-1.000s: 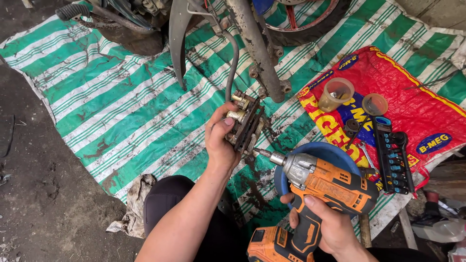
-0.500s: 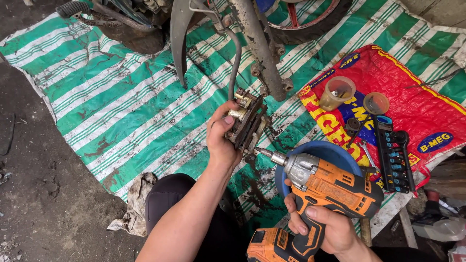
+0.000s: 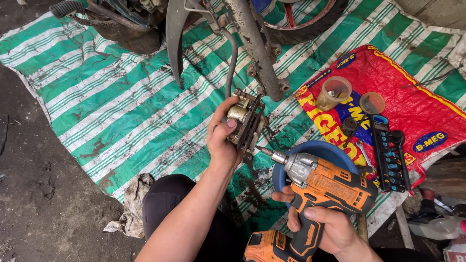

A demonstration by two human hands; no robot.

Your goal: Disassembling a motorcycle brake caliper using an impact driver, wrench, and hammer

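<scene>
Green-and-white striped tarp [image 3: 97, 92] covers dirt ground, w/ a red printed sack [image 3: 417, 97] laid over its right side. On the sack: a clear plastic cup [image 3: 334, 92] w/ small metal bits in the bottom, and a smaller round tub [image 3: 372, 103] beside it, contents too small to tell. Blue bowl [image 3: 315, 150] sits under the drill's nose; inside is hidden.

Left hand [image 3: 222, 138] is closed around a rusty brake caliper [image 3: 245, 119], thumb on its brass-coloured piston. Caliper is held above the tarp at centre, long axis tilted top-right to bottom-left, a black hose [image 3: 232, 58] running up from it toward the bike fork [image 3: 257, 48].

Right hand [image 3: 325, 228] grips the handle of an orange cordless driver [image 3: 325, 184], finger near the trigger. Driver's long axis points up-left, bit tip just beside the caliper's lower edge.

Nearby: black bit holder [image 3: 388, 155] w/ blue sockets on the sack, dirty rag [image 3: 133, 204] by the person's knee, tyre [image 3: 310, 14] at top.
</scene>
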